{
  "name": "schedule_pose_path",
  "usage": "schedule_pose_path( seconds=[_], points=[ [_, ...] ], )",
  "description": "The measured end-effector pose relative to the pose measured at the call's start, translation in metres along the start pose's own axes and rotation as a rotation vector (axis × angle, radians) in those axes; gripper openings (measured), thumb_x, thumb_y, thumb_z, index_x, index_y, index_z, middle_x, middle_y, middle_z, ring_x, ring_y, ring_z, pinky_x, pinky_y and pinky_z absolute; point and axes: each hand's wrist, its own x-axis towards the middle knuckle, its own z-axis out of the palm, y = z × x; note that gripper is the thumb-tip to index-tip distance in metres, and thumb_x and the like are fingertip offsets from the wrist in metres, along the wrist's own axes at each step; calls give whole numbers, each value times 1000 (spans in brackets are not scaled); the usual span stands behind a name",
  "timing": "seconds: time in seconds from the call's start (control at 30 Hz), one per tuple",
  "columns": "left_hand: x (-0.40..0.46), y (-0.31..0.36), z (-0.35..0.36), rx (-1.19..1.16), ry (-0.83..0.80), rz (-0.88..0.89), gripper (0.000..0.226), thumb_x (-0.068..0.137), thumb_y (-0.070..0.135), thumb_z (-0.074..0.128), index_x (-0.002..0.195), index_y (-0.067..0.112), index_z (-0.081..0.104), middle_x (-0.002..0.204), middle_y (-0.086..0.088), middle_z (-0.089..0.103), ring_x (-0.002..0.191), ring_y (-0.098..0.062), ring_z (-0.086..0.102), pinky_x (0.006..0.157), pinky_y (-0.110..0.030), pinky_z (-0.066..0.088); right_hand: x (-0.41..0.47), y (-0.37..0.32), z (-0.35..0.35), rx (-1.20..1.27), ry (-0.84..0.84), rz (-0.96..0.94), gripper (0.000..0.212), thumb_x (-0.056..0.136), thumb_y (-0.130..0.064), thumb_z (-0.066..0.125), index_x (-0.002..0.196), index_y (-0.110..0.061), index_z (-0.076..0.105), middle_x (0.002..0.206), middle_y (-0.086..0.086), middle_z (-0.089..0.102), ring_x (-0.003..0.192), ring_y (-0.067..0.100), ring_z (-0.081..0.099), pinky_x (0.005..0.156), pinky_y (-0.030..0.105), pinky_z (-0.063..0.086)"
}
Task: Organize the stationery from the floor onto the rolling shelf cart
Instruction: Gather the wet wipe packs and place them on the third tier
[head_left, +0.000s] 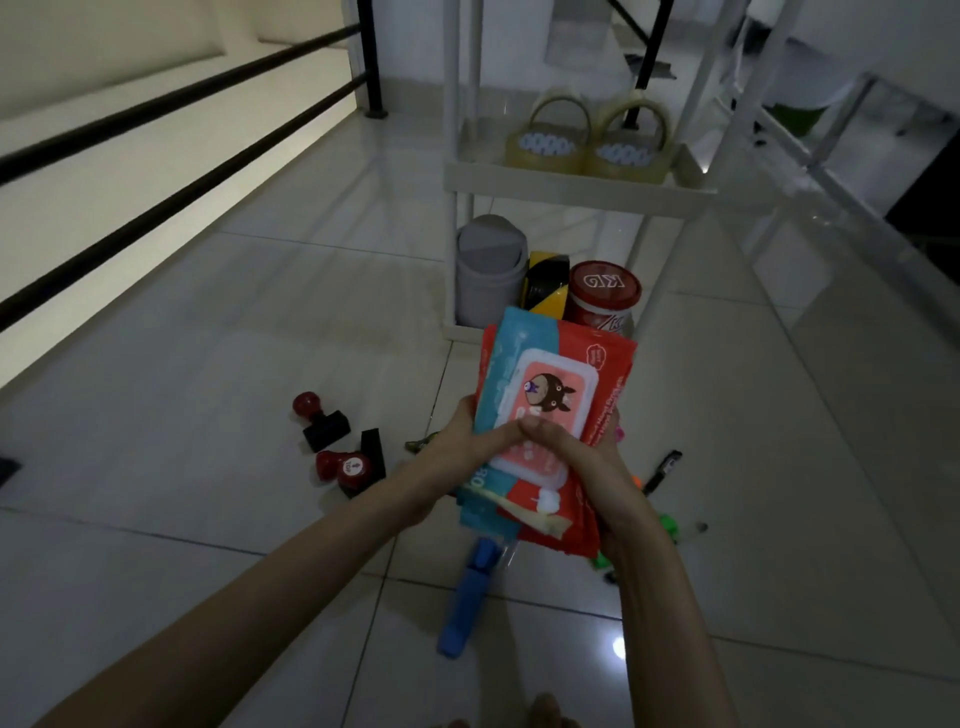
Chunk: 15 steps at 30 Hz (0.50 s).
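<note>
Both hands hold a stack of flat red and blue wet-wipe packs (558, 410) above the white tiled floor (208, 519), in front of the white rolling shelf cart (576, 182). The left hand (467, 441) is clamped on the left edge of the stack, thumb across the top pack. The right hand (576, 457) is clamped on the right edge, thumb pressed on the pink flip lid of the top pack beside the left thumb. The stack is tilted, far end raised toward the cart.

The middle shelf of the cart carries two yellowish rolls of clear tape (587, 135), standing side by side and touching. The bottom shelf carries a small grey swing-lid bin (488, 270), a black-and-yellow striped tape roll (545, 283) just beside it, and a red-lidded jar (605, 291) beside the roll.

On the floor to the left of the hands lie two red-handled black rubber stamps (332, 441), near each other. A blue marker-shaped item (467, 597) lies below the stack. Right of the right hand lie a black pen (662, 470) and green items (667, 525), partly hidden by the arm.
</note>
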Motion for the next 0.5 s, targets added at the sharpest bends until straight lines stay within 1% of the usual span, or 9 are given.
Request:
schedule_pose_path(
  seconds=[0.07,0.13,0.17,0.23,0.27,0.33,0.4,0.43,0.5],
  points=[
    [1,13,0,23,-23,19,80,77,46,66,140,21,24,114,-1,59,88,-15,65,79,-29,55,-2,-9,-1,7,34,6,86,63,-29,75,135,-25,28,115,9,63,95,27,67,73,40,59],
    [-2,28,1,54,-74,17,78,71,46,67,135,22,29,108,-1,62,82,-13,68,72,-27,57,-6,-24,-4,8,20,41,89,60,-31,80,135,-21,32,115,11,65,92,29,69,69,39,59],
    [-5,35,1,64,-99,28,67,75,42,67,130,19,34,102,-1,62,74,-8,69,65,-23,57,-10,-33,-5,5,-1,58,88,59,-31,82,134,-18,36,113,13,66,89,29,70,65,37,59],
    [-9,48,3,80,-134,73,31,89,26,56,116,17,44,89,1,63,55,-1,67,51,-15,54,-18,-56,-5,12,-44,73,72,63,-26,79,126,-13,48,102,14,70,76,25,72,59,33,58],
    [-13,58,5,87,-138,80,22,92,23,52,113,18,47,85,1,64,52,-1,66,50,-14,53,-23,-70,-5,18,-68,67,55,67,-21,74,118,-11,55,92,12,73,68,23,72,57,32,59],
    [-22,83,6,81,-162,143,27,93,26,50,119,17,48,89,2,64,60,-3,65,54,-12,54,-36,-101,-1,27,-124,29,25,77,-13,63,102,-11,62,74,9,74,57,19,70,53,30,59],
    [-31,115,6,103,-162,236,42,92,31,50,131,17,45,104,-2,66,76,-9,65,68,-19,56,-48,-135,3,49,-147,-25,13,82,-9,57,93,-10,62,66,8,72,52,19,68,49,30,58],
    [-40,135,8,77,-168,273,41,93,32,49,130,17,48,106,-5,66,77,-11,66,72,-22,56,-53,-154,5,69,-143,-57,11,83,-9,55,91,-9,62,65,9,72,51,19,68,48,32,58],
    [-53,175,9,29,-180,371,26,95,35,44,111,19,58,96,-5,69,68,-8,69,66,-21,57,-66,-193,8,92,-171,-145,12,75,-11,64,87,-7,66,67,10,73,54,19,69,49,33,58]
  ],
)
